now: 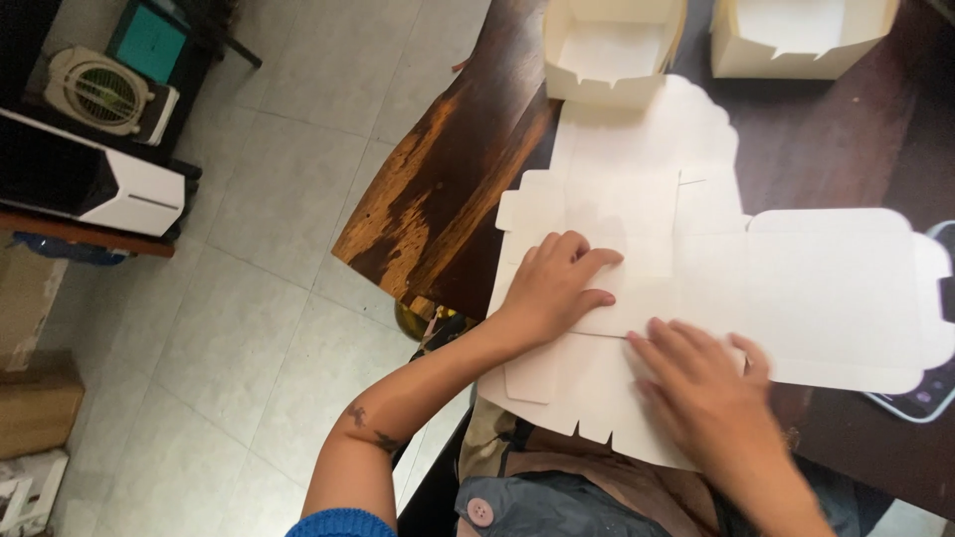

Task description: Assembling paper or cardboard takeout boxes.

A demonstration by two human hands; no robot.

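Cardboard blank (696, 259) (one, flat) lies under two hands, left hand (552, 288) and right hand (701, 383), fingers spread; two folded boxes (607, 50) behind.

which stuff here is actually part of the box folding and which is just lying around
In use: flat white box blank on the dark wooden table, pressed by the left hand and right hand; two folded-up boxes at the far edge.

Lying about: phone partly under the blank, white appliance, small fan, brown cartons on the floor.
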